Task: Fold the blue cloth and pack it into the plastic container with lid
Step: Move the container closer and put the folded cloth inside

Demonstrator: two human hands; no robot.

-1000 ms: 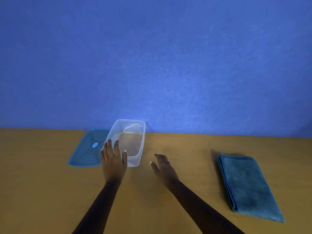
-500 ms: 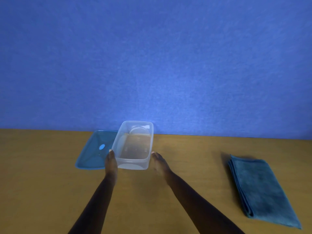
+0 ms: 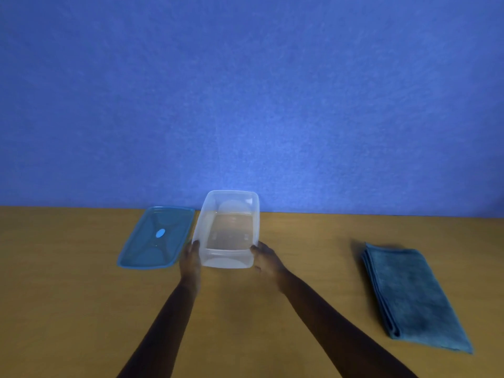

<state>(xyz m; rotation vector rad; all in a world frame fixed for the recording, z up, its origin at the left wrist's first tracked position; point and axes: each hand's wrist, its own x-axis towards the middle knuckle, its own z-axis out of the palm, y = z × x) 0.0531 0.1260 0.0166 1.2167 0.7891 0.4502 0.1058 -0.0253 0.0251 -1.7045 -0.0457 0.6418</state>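
A clear plastic container (image 3: pixel 227 259) stands open and empty on the wooden table, near the far edge. My left hand (image 3: pixel 191 261) grips its near left corner, and my right hand (image 3: pixel 266 260) grips its near right corner. The blue lid (image 3: pixel 155 237) lies flat just left of the container, touching or nearly touching it. A folded blue cloth (image 3: pixel 409 294) lies on the table at the right, well away from both hands.
The wooden table (image 3: pixel 68 309) runs across the whole view, with a blue wall (image 3: pixel 245 91) directly behind its far edge. Bare tabletop lies between the container and the cloth.
Both hands have closed in on the container's near corners and taken hold of it. The container has shifted slightly right, away from the lid.
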